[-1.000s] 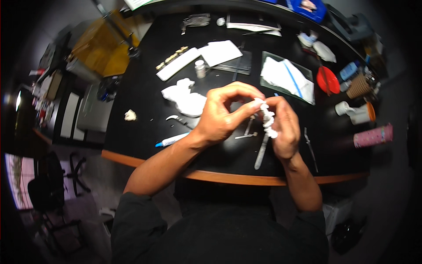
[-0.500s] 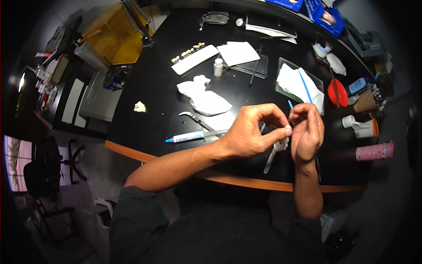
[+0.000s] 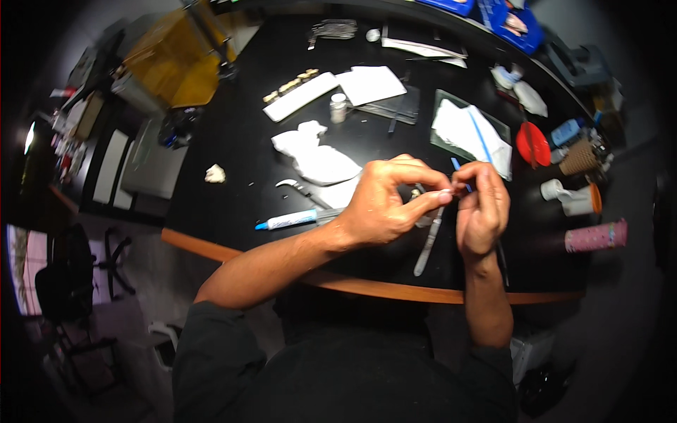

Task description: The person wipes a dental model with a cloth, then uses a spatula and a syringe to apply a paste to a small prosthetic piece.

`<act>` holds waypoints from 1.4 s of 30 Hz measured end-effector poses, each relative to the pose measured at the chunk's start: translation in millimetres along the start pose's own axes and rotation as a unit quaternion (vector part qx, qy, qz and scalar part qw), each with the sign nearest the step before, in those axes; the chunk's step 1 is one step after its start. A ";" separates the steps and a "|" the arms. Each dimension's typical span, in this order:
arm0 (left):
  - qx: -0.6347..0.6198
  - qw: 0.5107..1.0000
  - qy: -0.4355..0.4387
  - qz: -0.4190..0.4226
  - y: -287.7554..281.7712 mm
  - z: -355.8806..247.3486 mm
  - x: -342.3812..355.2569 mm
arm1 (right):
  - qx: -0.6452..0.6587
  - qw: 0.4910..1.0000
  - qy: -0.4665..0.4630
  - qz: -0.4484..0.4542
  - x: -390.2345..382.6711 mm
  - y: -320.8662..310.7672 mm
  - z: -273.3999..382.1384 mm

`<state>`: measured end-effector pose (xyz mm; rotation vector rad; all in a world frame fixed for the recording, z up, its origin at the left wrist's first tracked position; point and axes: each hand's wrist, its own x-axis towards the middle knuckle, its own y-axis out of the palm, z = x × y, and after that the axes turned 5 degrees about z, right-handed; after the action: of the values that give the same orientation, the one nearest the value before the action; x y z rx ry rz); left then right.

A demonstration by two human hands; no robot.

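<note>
1. The step in hand looks like fine fingertip work: the left hand [image 3: 395, 201] and right hand [image 3: 482, 211] come together above the black table [image 3: 243, 151], right of its middle and towards its wooden front edge [image 3: 381, 288].
2. Left grip: thumb and forefinger bend into a ring, their tips close together. Blur hides whether anything sits between them, so I cannot tell.
3. Right grip: the fingers curl towards the left fingertips; I cannot tell whether they pinch anything.
4. A slim blue stick [image 3: 455, 163] shows just beyond the right fingertips; whether it is held is unclear.
5. The narrow metal tool [image 3: 429, 247] lies below the fingertips, its lower end pointing at the front edge.
6. In my judgement, the next move calls for steady tips, light pressure and wrists clear of that tool.
</note>
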<state>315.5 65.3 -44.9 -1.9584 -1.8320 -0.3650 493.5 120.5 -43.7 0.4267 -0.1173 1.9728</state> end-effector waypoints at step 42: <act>-0.205 0.977 -0.054 -0.031 1.1 9.7 3.2 | 0.049 0.992 0.038 0.109 -8.2 4.5 3.5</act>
<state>316.0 72.7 -52.0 -2.2281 -2.0155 -0.7184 493.3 110.5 -42.8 0.4157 -0.0189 2.2138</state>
